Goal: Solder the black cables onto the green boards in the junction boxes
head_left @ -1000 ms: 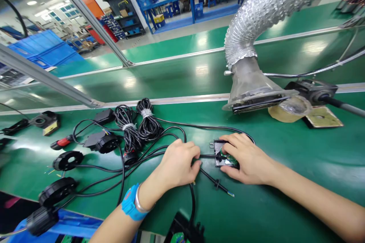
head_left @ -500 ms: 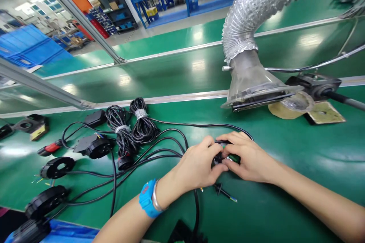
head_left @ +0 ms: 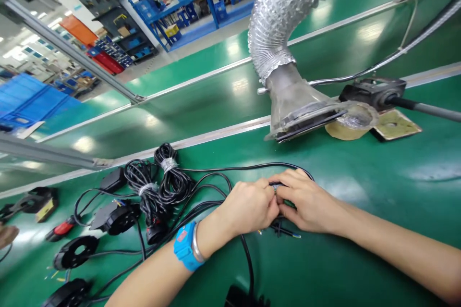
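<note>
My left hand [head_left: 250,205], with a blue band and a silver bracelet at the wrist, is closed with its fingers curled. Its fingertips meet those of my right hand [head_left: 306,201], which is closed too. Between them is a small black part [head_left: 276,184], mostly hidden by the fingers; a thin bit of wire or metal shows at its top. Just below the hands lies a black cable end [head_left: 286,231] with bared coloured wires. A black cable [head_left: 248,264] runs down from under my left hand to a dark block [head_left: 239,296] at the bottom edge.
Bundled black cables [head_left: 169,172], round black housings [head_left: 76,251] and a red-and-black connector [head_left: 61,228] lie at left. A fume hood [head_left: 298,105] on a foil duct hangs behind my hands. A soldering iron holder [head_left: 374,93] stands right. Another person's hand [head_left: 7,236] shows far left.
My fingers have closed in over the small black part, hiding the green piece seen before. The view has tilted and shifted. Another person's hand has come in at the far left.
</note>
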The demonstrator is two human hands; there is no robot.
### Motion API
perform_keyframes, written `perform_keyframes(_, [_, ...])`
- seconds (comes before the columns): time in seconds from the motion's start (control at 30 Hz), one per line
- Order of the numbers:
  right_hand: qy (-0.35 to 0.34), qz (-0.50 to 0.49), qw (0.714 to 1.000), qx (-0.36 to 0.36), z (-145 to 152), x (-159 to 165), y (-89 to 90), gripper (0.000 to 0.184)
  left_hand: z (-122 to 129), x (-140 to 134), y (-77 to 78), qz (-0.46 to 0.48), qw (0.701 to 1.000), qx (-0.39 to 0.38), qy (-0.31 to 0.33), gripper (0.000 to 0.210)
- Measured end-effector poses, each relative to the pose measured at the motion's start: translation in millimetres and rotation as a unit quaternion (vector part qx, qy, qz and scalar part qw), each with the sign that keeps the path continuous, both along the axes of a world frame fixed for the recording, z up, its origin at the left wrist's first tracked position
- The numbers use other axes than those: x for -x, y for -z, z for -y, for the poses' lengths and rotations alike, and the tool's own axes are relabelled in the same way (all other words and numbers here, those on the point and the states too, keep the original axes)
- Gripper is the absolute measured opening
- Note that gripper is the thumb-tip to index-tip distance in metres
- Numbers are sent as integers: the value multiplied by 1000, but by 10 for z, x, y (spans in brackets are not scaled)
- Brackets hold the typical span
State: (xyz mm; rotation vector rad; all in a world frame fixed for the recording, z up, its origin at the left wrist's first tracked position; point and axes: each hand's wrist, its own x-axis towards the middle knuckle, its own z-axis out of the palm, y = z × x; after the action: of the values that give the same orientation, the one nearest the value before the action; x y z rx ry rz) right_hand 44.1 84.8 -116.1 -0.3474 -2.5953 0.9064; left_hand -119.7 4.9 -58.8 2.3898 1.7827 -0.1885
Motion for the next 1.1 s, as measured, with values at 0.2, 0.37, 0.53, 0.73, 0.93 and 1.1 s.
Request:
perform_keyframes(0.2, [27,-15,999,-15,28,23,17,14,-39,-6,-101,-12,998,20,-65,26])
perform_keyframes(0.37, [38,-34,998,-42,37,21,43,13,-9,195,-213,157,980,94,-77,18])
perform_keyframes(0.53, [36,-57,992,-103,54,3,39,13,294,240,-33,154,986,-38,-43,25])
perform_keyframes(0.73, [14,-80,984,-161,76,76,19,23,403,-34,-14,-43,994,-87,-56,16])
perform_keyframes(0.93, [36,-42,977,-205,90,114,28,24,355,10,-80,-57,990,-15,-130,14])
perform_keyframes(1.1, [57,-30,972,-227,120,113,35,11,364,139,101,11,987,-92,-135,19])
